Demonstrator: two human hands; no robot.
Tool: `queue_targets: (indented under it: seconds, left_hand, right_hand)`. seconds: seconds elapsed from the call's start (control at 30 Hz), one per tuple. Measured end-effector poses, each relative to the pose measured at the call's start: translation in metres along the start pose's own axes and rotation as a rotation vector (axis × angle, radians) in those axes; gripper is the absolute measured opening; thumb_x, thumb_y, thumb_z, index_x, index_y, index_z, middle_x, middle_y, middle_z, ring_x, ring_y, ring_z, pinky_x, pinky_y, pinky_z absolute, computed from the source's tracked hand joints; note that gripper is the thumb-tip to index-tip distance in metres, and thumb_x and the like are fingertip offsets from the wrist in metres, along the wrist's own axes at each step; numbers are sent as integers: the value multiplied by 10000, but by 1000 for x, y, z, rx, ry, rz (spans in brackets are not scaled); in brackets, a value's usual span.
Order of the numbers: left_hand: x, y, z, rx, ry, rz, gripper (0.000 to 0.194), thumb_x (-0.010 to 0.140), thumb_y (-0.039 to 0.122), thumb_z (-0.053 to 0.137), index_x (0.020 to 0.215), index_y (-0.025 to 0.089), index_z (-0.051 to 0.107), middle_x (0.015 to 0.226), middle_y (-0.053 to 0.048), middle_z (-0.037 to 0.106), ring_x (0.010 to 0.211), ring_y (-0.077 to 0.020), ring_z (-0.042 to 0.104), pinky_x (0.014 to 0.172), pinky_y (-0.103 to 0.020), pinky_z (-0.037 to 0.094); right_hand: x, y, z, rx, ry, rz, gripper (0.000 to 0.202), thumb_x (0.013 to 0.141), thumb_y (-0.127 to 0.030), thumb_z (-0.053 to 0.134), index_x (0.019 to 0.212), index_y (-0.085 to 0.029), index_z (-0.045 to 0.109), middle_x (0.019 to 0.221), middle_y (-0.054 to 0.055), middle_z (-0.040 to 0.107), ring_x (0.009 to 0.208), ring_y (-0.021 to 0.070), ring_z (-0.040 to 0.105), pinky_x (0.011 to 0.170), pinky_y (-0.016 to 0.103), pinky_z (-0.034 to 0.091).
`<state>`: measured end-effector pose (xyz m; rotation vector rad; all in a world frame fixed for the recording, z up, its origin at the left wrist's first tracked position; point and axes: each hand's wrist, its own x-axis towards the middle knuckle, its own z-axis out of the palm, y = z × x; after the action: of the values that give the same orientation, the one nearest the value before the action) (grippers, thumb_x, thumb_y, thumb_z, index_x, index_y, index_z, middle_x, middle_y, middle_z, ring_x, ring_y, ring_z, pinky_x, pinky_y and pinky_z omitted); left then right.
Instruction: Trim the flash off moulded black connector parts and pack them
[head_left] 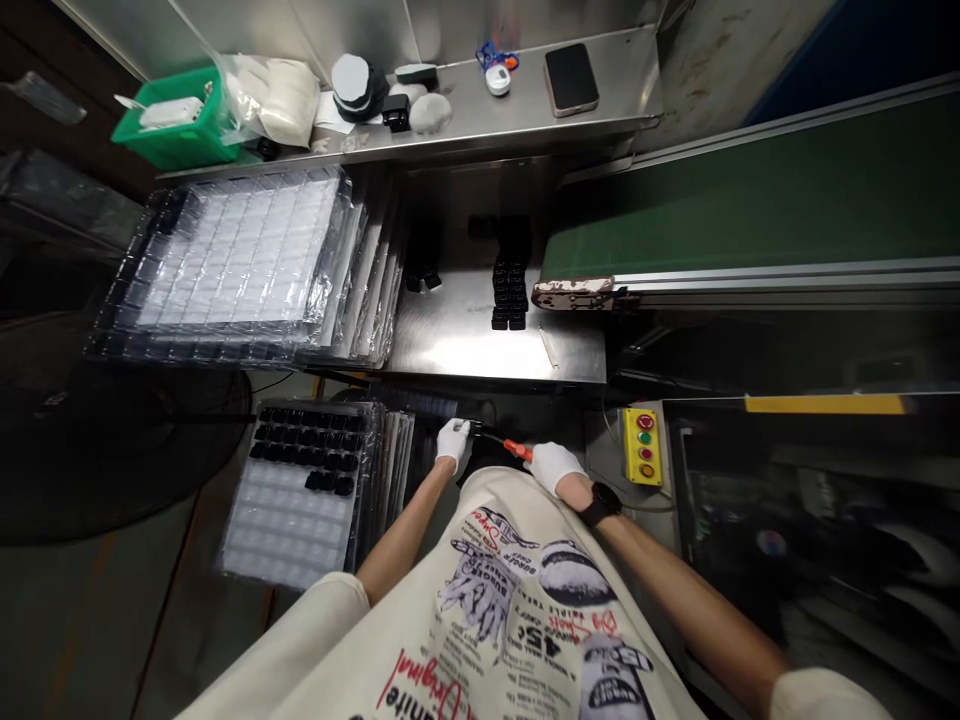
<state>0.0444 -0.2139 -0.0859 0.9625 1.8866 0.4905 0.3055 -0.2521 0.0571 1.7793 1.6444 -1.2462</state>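
Observation:
In a white glove, my left hand (453,443) is closed on a small black part (475,428) just in front of my body. My right hand (553,465), also gloved and with a dark watch at the wrist, grips an orange-handled tool (519,450). The tool's thin dark shaft points left and its end is at or close to the black part; contact is too small to make out. Left of my hands, a clear tray (289,525) carries rows of black parts (307,430) in its upper half. More black parts (510,290) stand in two columns on the metal table (450,340).
A tall stack of clear trays (240,250) occupies the table's left. A green conveyor belt (750,190) runs off to the right, above a yellow button box (642,447). The back shelf (517,110) holds a green bin (176,140) and a phone (571,78). A large fan (112,440) stands left.

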Motion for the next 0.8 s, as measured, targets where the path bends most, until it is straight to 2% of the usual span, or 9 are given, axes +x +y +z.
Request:
queue_targets:
  seconds: [0.13, 0.3, 0.43, 0.57, 0.8]
  left_hand:
    - [-2, -4, 4, -15, -49, 5, 282, 1083, 398, 738, 1211, 147, 742, 1205, -84, 752, 1056, -223, 742, 944, -415, 656]
    - [1, -4, -5, -12, -85, 33, 273, 1076, 393, 746, 1193, 146, 739, 1185, -81, 748, 1040, -217, 735, 934, -410, 651]
    - [1, -4, -9, -19, -115, 47, 270, 1074, 400, 747, 1167, 146, 741, 1164, -74, 748, 1025, -215, 732, 926, -402, 648]
    - [1, -5, -8, -35, -143, 30, 287, 1077, 414, 742, 1173, 144, 737, 1151, -74, 748, 1008, -209, 733, 913, -397, 647]
    - [13, -12, -23, -129, -204, -66, 300, 1077, 401, 745, 1231, 144, 732, 1213, -87, 742, 1050, -222, 736, 924, -408, 655]
  right_hand:
    - [-6, -1, -3, -13, 33, -6, 374, 1105, -363, 610, 1304, -138, 833, 1247, 241, 816, 1171, 345, 808, 933, 343, 586]
    - [-8, -1, -7, -15, 31, 3, 356, 1092, -348, 640, 1268, -111, 838, 1228, 259, 813, 1135, 342, 812, 913, 344, 588]
    - [-7, -6, -8, -7, 13, -15, 347, 1097, -388, 663, 1272, -132, 820, 1219, 202, 822, 1095, 281, 807, 937, 356, 606]
    - [-8, -9, -9, -23, 21, 4, 379, 1124, -456, 643, 1274, -137, 782, 1239, 144, 808, 1105, 236, 785, 1012, 423, 622]
    - [-6, -7, -9, -25, 0, -12, 357, 1091, -378, 654, 1286, -144, 840, 1241, 224, 821, 1139, 316, 806, 924, 322, 572]
